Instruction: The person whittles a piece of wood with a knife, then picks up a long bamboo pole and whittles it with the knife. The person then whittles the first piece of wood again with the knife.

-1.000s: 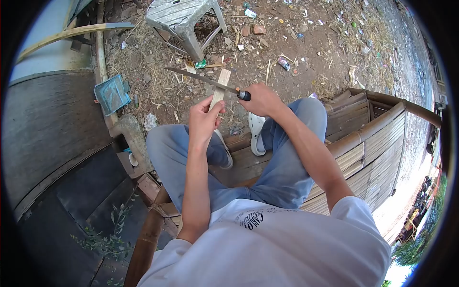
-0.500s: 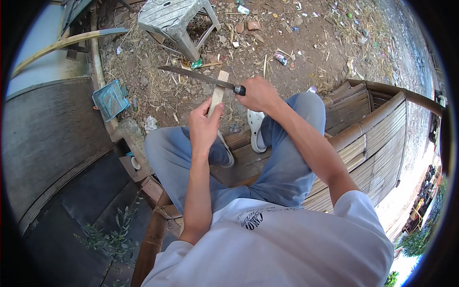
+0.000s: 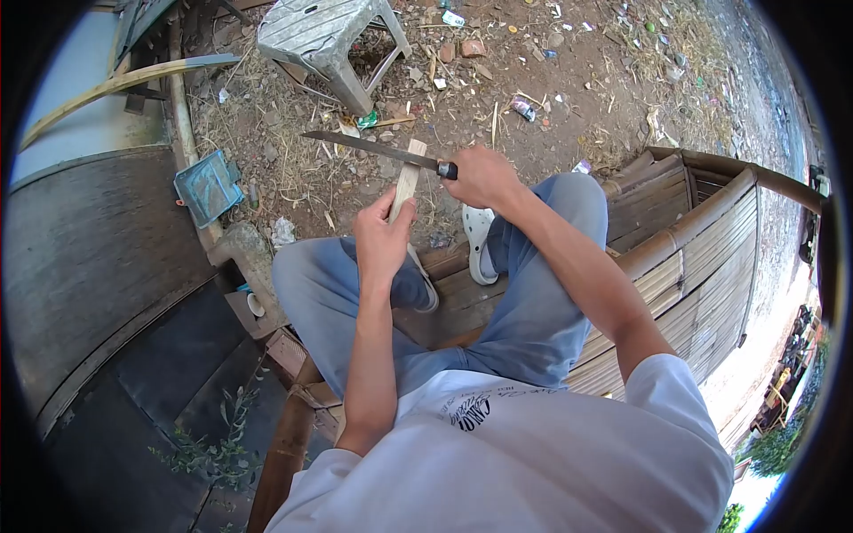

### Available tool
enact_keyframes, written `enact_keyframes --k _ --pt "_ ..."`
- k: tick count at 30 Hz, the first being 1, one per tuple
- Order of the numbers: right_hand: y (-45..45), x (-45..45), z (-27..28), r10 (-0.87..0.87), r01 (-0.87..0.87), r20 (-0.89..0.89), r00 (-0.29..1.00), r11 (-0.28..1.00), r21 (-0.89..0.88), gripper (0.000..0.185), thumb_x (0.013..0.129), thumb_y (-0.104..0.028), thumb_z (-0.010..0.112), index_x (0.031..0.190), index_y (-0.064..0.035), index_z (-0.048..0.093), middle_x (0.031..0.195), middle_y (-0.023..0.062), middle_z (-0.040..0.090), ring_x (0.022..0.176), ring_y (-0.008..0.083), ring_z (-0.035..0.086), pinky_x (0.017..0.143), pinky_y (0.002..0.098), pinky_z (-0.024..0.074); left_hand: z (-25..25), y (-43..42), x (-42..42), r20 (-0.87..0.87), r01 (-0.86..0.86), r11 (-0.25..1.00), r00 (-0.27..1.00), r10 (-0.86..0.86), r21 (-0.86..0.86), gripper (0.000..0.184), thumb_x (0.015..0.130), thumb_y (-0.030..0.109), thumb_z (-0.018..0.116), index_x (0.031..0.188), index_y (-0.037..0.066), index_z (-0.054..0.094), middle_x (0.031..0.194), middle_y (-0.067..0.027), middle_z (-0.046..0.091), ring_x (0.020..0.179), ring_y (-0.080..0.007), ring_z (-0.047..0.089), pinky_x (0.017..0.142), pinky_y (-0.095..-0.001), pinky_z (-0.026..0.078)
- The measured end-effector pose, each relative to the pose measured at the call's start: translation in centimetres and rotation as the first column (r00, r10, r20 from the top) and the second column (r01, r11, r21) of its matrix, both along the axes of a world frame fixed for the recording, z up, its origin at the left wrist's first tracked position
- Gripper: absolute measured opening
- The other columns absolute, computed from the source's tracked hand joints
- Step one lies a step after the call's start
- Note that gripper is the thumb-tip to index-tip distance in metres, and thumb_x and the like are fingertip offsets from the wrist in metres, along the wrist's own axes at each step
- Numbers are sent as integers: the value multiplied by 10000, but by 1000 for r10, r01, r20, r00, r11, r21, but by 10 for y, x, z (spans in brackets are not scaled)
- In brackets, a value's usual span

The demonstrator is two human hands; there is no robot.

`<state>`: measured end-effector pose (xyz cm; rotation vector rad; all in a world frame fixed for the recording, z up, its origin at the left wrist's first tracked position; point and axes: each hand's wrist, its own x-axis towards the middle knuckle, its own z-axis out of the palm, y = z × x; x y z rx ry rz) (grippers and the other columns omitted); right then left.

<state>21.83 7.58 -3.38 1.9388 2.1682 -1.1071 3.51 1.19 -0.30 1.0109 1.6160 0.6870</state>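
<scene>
My left hand [image 3: 384, 235] is closed around the lower end of a short, pale wooden stick [image 3: 406, 188], which points up and away from me. In my right hand [image 3: 482, 180] is the dark handle of a long knife [image 3: 373, 147]. The blade reaches left across the upper part of the stick and appears to touch it, its tip out over the dirt. Both hands are in front of my knees. My right fingers are mostly hidden behind the back of the hand.
A weathered plastic stool [image 3: 329, 44] stands on the littered dirt ahead. A blue dustpan-like tray [image 3: 208, 188] leans at the left. I sit on a bamboo bench [image 3: 662, 284] that extends right. Dark panels [image 3: 98, 240] and a leafy plant [image 3: 218, 444] are at my left.
The knife and stick remain crossed in my hands, with the blade only slightly shifted against the stick. The whole view has moved by a few pixels.
</scene>
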Motion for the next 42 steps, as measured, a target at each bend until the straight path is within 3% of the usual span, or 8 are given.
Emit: enact_keyframes --k 11,13,29,35,37,38,40,42 --pt "-1 -7 -10 4 -4 -10 1000 1000 -9 302 800 -294 586 779 -11 689 773 239 667 763 411 663 739 485 542 -11 6 -3 78 -44 999 996 46 -26 207 894 145 632 1040 13 694 627 26 587 492 -19 448 443 -228 345" --pt "6 -3 -10 -64 65 24 998 996 -66 369 795 -363 674 806 5 698 804 231 681 810 392 679 751 464 550 -12 1 -3 71 -27 999 997 30 -37 210 894 147 632 1040 10 693 627 23 587 490 -21 448 443 -231 344" --pt "-2 -5 -15 -48 47 -10 999 998 -39 281 796 -286 598 842 -30 703 788 230 672 802 413 663 761 483 542 -15 1 -6 46 -20 999 999 22 -47 232 897 146 626 1068 0 684 641 12 597 482 -26 451 441 -229 348" --pt "12 11 -35 -192 202 107 976 975 -94 373 820 -344 647 898 17 701 879 253 686 839 402 677 759 477 537 -6 2 -1 180 -15 995 983 33 -98 270 896 135 638 1131 8 678 655 11 602 464 -26 448 420 -216 326" --pt "19 17 -39 -245 234 -155 957 969 -83 448 841 -397 646 942 39 662 819 216 686 726 335 693 649 440 537 -5 4 -3 215 -40 994 975 62 -104 279 895 127 640 1143 0 670 661 5 603 457 -26 444 414 -212 316" --pt "18 18 -41 -236 226 -155 959 971 -81 448 841 -397 646 942 39 662 819 216 686 726 335 693 649 440 537 -5 6 -4 252 -65 992 964 91 -112 289 895 120 642 1155 -7 662 667 0 604 450 -27 440 407 -208 307" --pt "14 18 -21 -537 365 -434 723 831 -420 532 885 -508 629 928 21 595 628 76 587 522 176 592 493 321 470 -5 7 -6 288 -88 989 950 118 -118 293 895 113 642 1158 -15 657 670 -6 604 445 -28 438 404 -205 301" --pt "6 16 -2 -522 345 -469 713 843 -414 504 910 -509 601 935 -6 571 606 33 538 493 129 543 466 292 435 -3 7 -9 315 -103 986 939 140 -131 296 895 106 641 1162 -22 651 674 -12 604 441 -28 437 400 -201 296"
